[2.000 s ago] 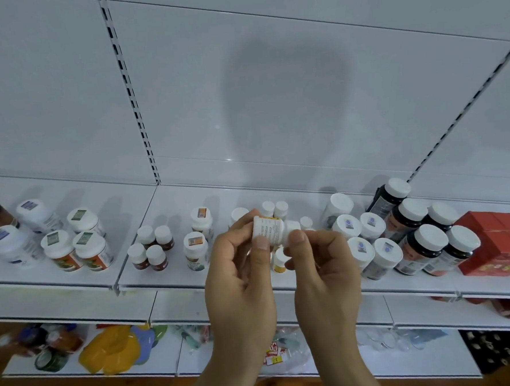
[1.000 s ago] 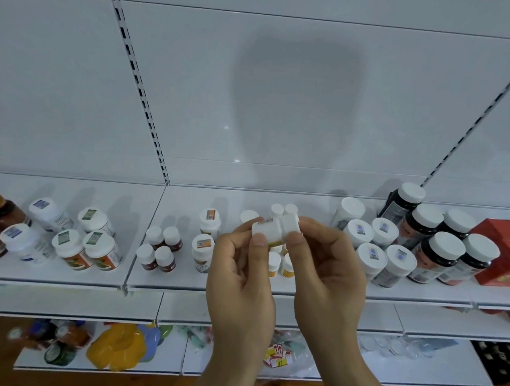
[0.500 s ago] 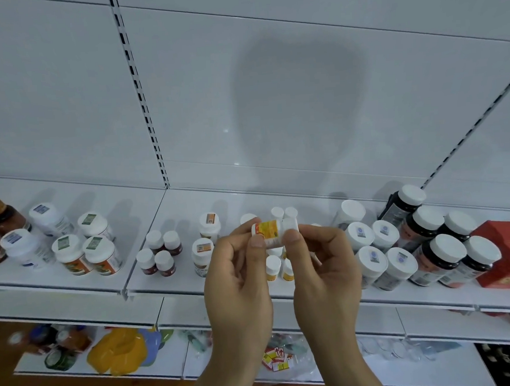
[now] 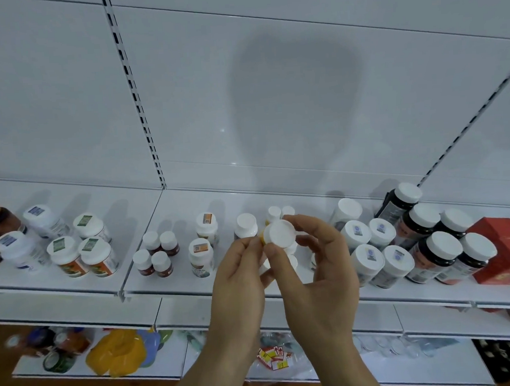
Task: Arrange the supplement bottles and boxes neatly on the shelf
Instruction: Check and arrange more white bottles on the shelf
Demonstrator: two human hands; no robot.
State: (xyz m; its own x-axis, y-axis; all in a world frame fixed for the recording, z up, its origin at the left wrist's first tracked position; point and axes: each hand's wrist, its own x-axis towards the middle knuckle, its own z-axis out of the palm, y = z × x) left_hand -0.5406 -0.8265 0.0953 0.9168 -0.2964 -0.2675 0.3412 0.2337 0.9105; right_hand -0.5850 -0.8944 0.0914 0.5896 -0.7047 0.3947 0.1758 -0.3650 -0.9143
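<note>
Head view: both hands were raised in front of the white shelf (image 4: 278, 197), sharing one small white bottle (image 4: 278, 234) turned so its round white cap faced the camera, a sliver of yellow label showing at its left edge. The left hand (image 4: 238, 280) pinched the bottle's left side with curled thumb and fingertips (image 4: 252, 246); the right hand (image 4: 318, 266) pinched it too, thumb under the cap, index finger arched over the top, the other fingers loosely curled behind. The bottle was held off the shelf, in the air, right between the two sets of fingertips. Just behind the fingertips stood a few small white-capped bottles (image 4: 274, 213) and a bigger white bottle (image 4: 246, 225); more small ones were partly hidden behind the fingers. Left of the left fingers were two white bottles with orange cap stickers (image 4: 202, 257) and four little brown bottles (image 4: 156, 252). Right of the right fingers sat a cluster of white jars (image 4: 368, 254), then dark jars with white lids (image 4: 439, 250), then a red box (image 4: 508, 249) at the far right. Below the wrists a lower shelf (image 4: 436, 351) held blurred items I could not make out.
</note>
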